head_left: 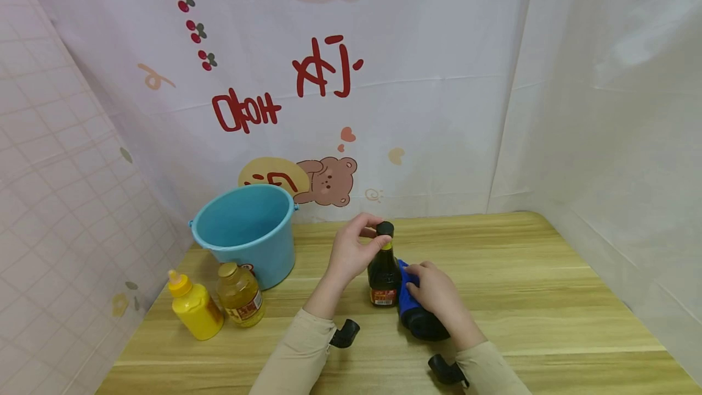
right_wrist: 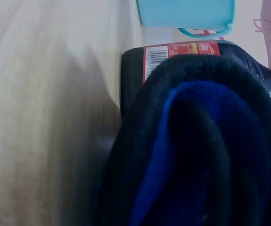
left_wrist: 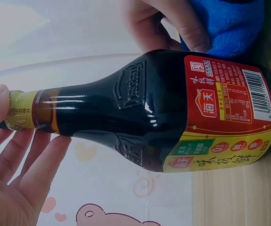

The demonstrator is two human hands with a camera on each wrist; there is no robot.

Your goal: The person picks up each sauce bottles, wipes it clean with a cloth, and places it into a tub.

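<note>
A dark soy sauce bottle (head_left: 382,272) with a black cap stands upright on the wooden table. My left hand (head_left: 351,250) pinches its neck near the cap between thumb and fingers. In the left wrist view the bottle (left_wrist: 140,108) shows a red and yellow label, and the left hand (left_wrist: 17,174) is around the yellow neck band. My right hand (head_left: 436,288) grips a blue cloth (head_left: 406,291) with a black edge, held against the bottle's right side. The folded cloth (right_wrist: 196,68) fills much of the right wrist view and hides the right hand there.
A light blue bucket (head_left: 280,255) stands at the back left of the table (head_left: 521,297). Before it are a golden oil bottle (head_left: 239,297) and a yellow squeeze bottle (head_left: 198,313). A printed white curtain (head_left: 439,114) hangs behind. Black wrist mounts (head_left: 345,334) stick out by both sleeves.
</note>
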